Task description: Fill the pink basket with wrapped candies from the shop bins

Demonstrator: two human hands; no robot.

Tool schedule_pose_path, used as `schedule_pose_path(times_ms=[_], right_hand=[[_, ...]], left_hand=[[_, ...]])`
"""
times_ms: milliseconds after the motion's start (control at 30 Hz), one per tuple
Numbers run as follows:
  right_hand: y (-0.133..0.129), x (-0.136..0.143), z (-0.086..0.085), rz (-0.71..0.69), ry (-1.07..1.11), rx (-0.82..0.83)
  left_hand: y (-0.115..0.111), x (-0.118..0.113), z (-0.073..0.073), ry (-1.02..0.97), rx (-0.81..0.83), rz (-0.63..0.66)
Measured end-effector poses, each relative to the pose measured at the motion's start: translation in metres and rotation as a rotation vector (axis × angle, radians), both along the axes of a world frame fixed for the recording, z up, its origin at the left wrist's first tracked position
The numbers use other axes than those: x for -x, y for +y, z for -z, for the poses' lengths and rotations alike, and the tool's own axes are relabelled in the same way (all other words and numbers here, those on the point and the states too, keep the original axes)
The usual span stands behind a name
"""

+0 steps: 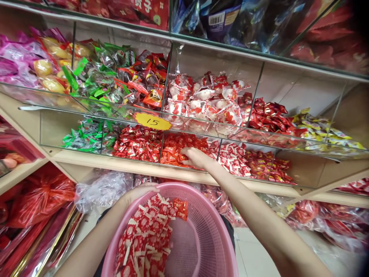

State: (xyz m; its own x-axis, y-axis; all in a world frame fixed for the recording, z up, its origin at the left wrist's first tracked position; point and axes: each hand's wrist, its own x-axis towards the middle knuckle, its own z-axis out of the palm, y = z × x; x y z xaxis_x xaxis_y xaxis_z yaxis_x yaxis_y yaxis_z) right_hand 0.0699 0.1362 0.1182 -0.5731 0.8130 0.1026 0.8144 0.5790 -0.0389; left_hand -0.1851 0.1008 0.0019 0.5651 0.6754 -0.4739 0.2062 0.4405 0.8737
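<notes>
My left hand grips the far rim of a pink plastic basket, its fingers over the edge. On the basket's left side lies a heap of small red-and-white wrapped candies. A few orange-red packets rest at the top of that heap. My right hand is down in a lower shelf compartment, among orange-red candy packets. Its fingers are curled in; what is between them is hidden.
Glass dividers and a glass front edge hang above the lower bins. A yellow tag marked 15 sits on it. Upper bins hold red-and-white wrapped sweets and green packets. Plastic bags lie under the wooden shelf edge.
</notes>
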Motion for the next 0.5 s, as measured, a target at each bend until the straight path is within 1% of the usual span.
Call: schedule_pose_path(times_ms=[100,167,267,333,367,400,433,500], right_hand=[[-0.004,-0.003,-0.004,-0.029,0.1,-0.025],[-0.011,-0.005,-0.012,-0.041,0.207,-0.052],[-0.036,-0.003,-0.028,-0.047,0.388,-0.104],[-0.061,0.002,-0.03,-0.04,0.46,-0.078],[-0.076,0.006,-0.025,-0.031,0.466,-0.022],[-0.09,0.009,-0.017,-0.028,0.457,0.055],[-0.104,0.013,-0.005,-0.025,0.429,0.137],[-0.127,0.019,0.027,-0.008,0.3,0.292]], left_hand=[[0.001,0.001,0.001,-0.016,0.002,0.015],[0.001,0.002,0.002,-0.021,0.007,0.015],[0.002,0.002,0.005,0.005,0.014,-0.03],[0.002,0.002,0.007,0.027,0.012,-0.062],[0.002,0.002,0.008,0.037,0.009,-0.071],[0.002,0.002,0.008,0.045,0.009,-0.072],[0.002,0.002,0.008,0.052,0.011,-0.07],[0.002,0.001,0.007,0.062,0.014,-0.068]])
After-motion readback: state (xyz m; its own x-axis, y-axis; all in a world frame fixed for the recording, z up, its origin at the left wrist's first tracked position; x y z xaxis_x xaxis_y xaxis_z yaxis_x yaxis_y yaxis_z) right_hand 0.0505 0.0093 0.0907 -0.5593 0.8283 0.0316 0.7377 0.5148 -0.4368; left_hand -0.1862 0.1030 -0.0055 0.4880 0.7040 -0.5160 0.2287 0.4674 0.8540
